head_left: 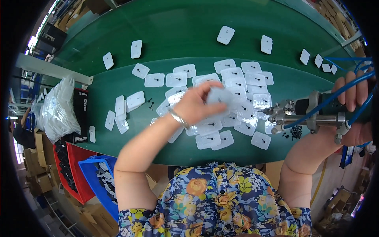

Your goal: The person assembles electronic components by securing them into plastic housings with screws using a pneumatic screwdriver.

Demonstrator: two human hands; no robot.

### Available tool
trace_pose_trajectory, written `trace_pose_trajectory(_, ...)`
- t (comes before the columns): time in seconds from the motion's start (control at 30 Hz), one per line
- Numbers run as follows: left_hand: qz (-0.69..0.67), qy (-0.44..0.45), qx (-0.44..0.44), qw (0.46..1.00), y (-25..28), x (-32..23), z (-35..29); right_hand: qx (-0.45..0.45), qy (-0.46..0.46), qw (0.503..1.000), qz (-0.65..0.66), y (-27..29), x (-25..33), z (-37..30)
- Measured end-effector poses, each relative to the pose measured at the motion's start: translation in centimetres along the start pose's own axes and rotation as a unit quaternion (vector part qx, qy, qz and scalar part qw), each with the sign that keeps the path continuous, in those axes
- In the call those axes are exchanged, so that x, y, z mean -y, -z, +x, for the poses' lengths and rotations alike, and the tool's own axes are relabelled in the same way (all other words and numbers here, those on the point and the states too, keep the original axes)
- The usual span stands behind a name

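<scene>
Head cam shot: left hand (199, 102) was a bit blurry around mid-frame, thumb and fingers pinching one white piece (218, 97) right over the messy heap of white plates (209, 141). Too much overlap to count that lot, but most had one black pin in them. Right hand (351, 93), far right of the frame, had its fingers curled round one metal tool (312, 116) with at least two blue hoses (339, 91). One pile of black pins (293, 132) sat just below the tool, too many to count. Eight more white plates were spread along the top of the green table (158, 156). Lower left had two bins, one red bin (82, 189) and one blue bin (90, 169), below one plastic bag (59, 110).
</scene>
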State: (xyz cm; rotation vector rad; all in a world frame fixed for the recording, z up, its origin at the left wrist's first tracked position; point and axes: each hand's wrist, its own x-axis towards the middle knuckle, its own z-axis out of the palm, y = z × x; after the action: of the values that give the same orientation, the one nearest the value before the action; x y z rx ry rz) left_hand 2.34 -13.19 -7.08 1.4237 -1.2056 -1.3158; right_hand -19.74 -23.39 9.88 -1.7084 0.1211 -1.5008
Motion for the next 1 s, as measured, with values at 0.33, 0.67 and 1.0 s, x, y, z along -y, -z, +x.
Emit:
trace_pose_trajectory(0.33,-0.089,-0.002,-0.03,0.996,-8.0,2.9,-3.2,-0.066,0.003,0.991,-0.114,-4.0,2.8,-1.2)
trace_pose_trajectory(0.67,-0.15,0.055,0.003,0.987,-8.1,0.2,-3.5,-0.016,-0.058,0.997,-0.042,-2.1,2.8,-0.7)
trace_pose_trajectory(1.0,-0.177,0.099,0.002,0.979,-7.9,-1.1,-3.4,0.039,-0.127,0.99,0.037,-1.1,2.6,-0.6)
